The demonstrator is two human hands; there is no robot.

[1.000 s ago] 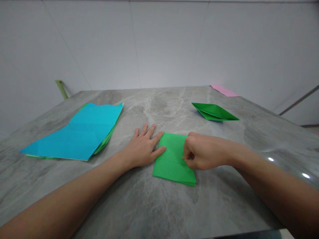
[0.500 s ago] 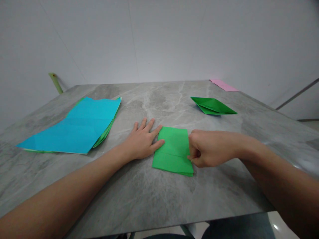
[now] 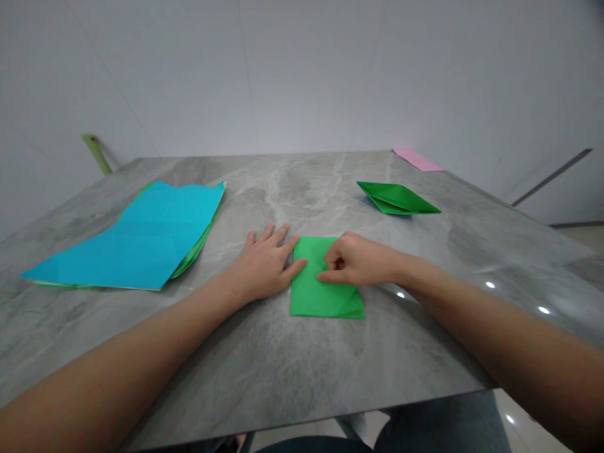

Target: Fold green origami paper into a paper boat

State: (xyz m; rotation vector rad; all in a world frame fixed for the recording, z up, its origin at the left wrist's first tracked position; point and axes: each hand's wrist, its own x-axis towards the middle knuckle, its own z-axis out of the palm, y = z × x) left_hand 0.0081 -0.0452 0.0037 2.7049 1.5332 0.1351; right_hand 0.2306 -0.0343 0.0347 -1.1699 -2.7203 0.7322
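Note:
A folded green paper [image 3: 325, 296] lies flat on the grey marble table [image 3: 302, 365] in front of me. My left hand [image 3: 265, 262] rests flat beside it, fingers spread, with the fingertips touching the paper's left edge. My right hand [image 3: 355, 259] lies on the middle of the paper with its fingers curled and the index finger pressed down on the sheet. It grips nothing that I can see.
A stack of paper with a blue sheet on top [image 3: 141, 236] lies at the left. A folded green paper boat [image 3: 396, 198] sits at the back right, and a pink sheet [image 3: 418, 159] lies at the far corner. A green stick [image 3: 97, 153] leans by the wall.
My right hand has slid left from the paper's right edge to its middle. The left hand has stayed in place at the left edge.

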